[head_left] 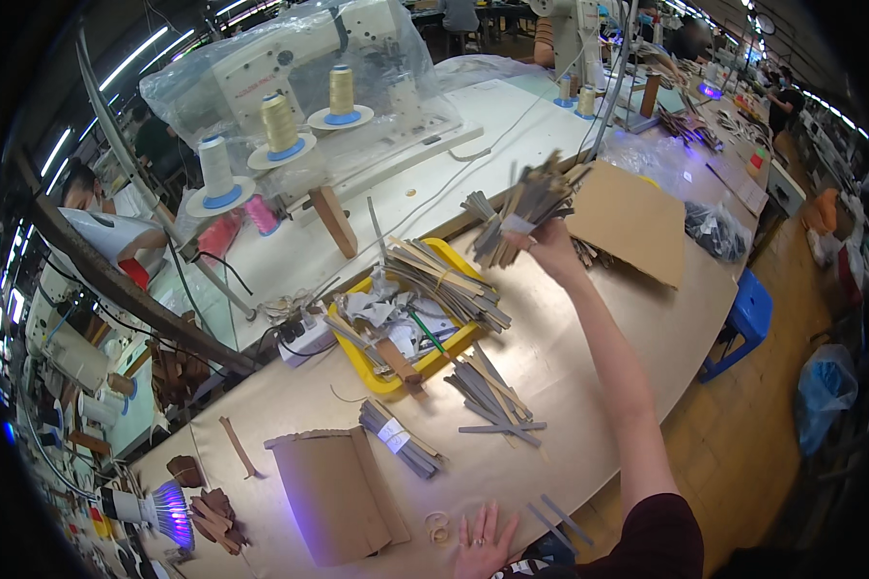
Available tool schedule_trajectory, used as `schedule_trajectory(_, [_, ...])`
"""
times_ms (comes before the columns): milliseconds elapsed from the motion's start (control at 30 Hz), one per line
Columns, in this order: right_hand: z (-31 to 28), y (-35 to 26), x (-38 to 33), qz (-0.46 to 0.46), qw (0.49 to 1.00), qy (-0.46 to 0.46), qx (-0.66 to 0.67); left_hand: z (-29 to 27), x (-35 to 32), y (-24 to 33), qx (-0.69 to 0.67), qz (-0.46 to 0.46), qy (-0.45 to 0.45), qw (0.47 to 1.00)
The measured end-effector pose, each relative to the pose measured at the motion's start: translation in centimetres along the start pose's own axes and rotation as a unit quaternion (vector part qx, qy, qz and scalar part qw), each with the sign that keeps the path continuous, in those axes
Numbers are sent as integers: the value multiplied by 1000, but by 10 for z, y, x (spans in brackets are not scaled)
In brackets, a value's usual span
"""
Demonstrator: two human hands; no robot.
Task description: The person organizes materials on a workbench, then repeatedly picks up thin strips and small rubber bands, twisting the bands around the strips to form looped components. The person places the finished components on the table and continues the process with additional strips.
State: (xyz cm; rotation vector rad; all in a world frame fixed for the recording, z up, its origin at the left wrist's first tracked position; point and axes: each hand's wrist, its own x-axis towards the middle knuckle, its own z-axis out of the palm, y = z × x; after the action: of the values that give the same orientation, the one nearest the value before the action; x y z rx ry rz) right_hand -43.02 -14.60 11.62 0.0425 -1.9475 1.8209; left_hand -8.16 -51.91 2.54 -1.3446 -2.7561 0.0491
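My right hand (552, 251), arm stretched far forward, is closed round a thick bundle of strips (539, 201) in dark grey and tan. A pale band shows on that bundle, just above my fingers. Near the table's front edge my left hand (486, 545) lies flat with its fingers spread, holding nothing. Pale rubber bands (438, 527) lie just left of it. A few loose grey strips (560, 521) are to its right. Between my hands, a banded strip bundle (401, 439) and a loose pile of strips (492, 396) rest on the table.
A yellow basket (381, 383) holds scraps, strips and a green pencil-like stick. Cardboard pieces lie at the left (333, 492) and far right (628, 222). Behind are thread cones (280, 125) and a plastic-covered sewing machine (290, 72). A blue stool (743, 323) stands right; a lamp (169, 511), lower left.
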Motion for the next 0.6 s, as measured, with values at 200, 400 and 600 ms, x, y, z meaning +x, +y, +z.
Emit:
schedule_trajectory(200, [15,40,-17,44,992,5,-122,-21,9,4,-35,-29,-36,998])
schedule_trajectory(400, [29,41,-7,52,994,61,-73,-26,10,1,-45,-26,-106,993])
schedule_trajectory(600, [18,-14,28,131,963,-93,-215,-15,3,2,-69,-29,-93,993])
